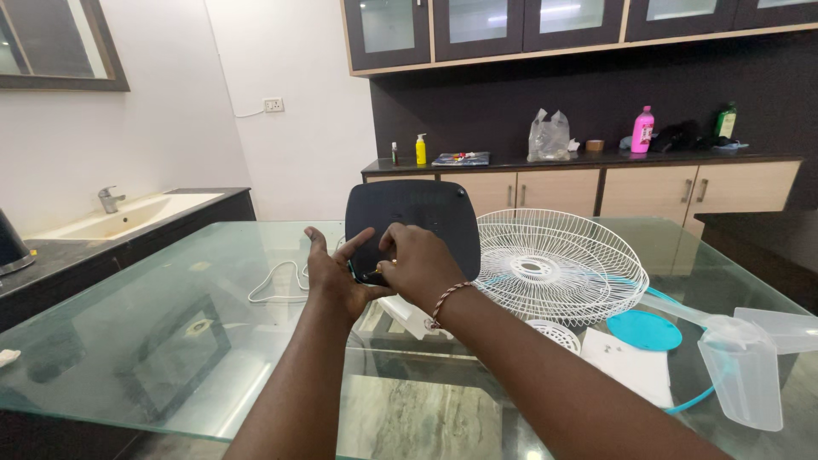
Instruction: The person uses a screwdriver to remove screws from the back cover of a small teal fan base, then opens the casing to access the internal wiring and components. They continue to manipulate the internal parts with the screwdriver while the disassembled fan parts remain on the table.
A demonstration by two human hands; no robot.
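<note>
A dark rounded-square fan base (426,217) stands tilted up on its edge on the glass table (170,324). My left hand (331,277) props its lower left edge, fingers spread against it. At the base's lower middle, my right hand (416,264) pinches a small tool or part, with a braided band on the wrist. A white cord (277,285) lies on the glass left of the base.
A white wire fan grille (558,264) lies to the right, with a smaller white grille piece (554,334), a teal disc (643,330), white paper (635,368) and clear fan blades (750,362). A sink counter (128,217) runs along the left; a cabinet counter with bottles (643,129) stands behind.
</note>
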